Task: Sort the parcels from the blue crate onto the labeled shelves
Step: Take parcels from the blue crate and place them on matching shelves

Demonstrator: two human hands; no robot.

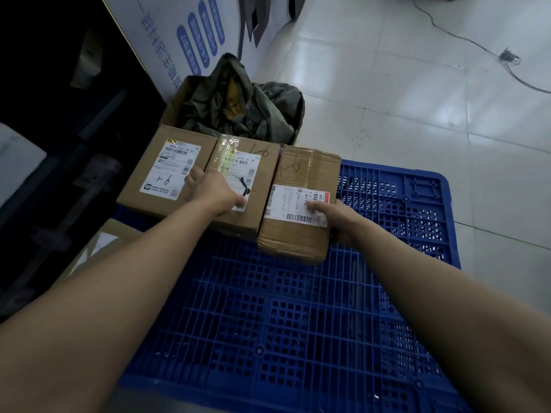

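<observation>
Blue crate (283, 338), three cardboard parcels (262, 174) aboard

Three brown cardboard parcels in row, sides touching, at far-left part of blue crate (298, 323) (flat plastic lattice).
Left parcel (155, 195): broad, flat, white label, handwritten "1-6".
Middle parcel (265, 180): taped label; left hand (214, 190) curled over its left edge.
Right parcel (298, 171): smaller, crinkled tape, barcode label; right hand (340, 219) grips its right side.
</observation>
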